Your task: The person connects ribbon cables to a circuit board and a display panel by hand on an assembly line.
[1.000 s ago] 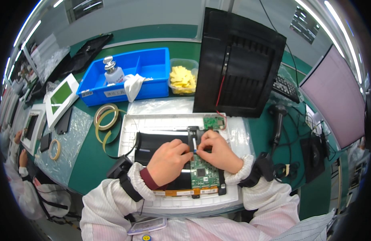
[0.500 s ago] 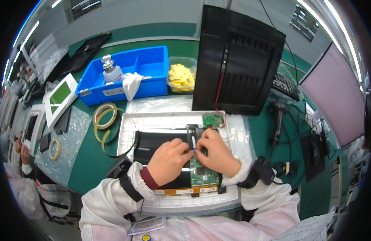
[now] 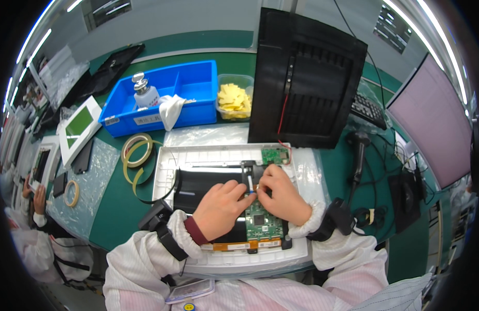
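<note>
Though your left hand [image 3: 220, 209] has rolled slightly flatter, it and your right hand [image 3: 283, 197] stay curled at the white strip [image 3: 250, 182], can't tell if gripping; work continues over the green circuit board [image 3: 265, 227] near the tabletop's [image 3: 106, 220] front edge.

Up top, a blue divided bin [image 3: 198, 117] holds a pump bottle [image 3: 146, 97]; just beside it, yellow pieces [image 3: 234, 100] fill a clear tub [image 3: 234, 116]. Over right, a black scanner [image 3: 358, 153] sits between the bench's keyboard [image 3: 368, 112] and a mouse [image 3: 407, 194].

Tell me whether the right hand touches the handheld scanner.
Apart: the head view shows green tabletop between the right hand and the handheld scanner.
</note>
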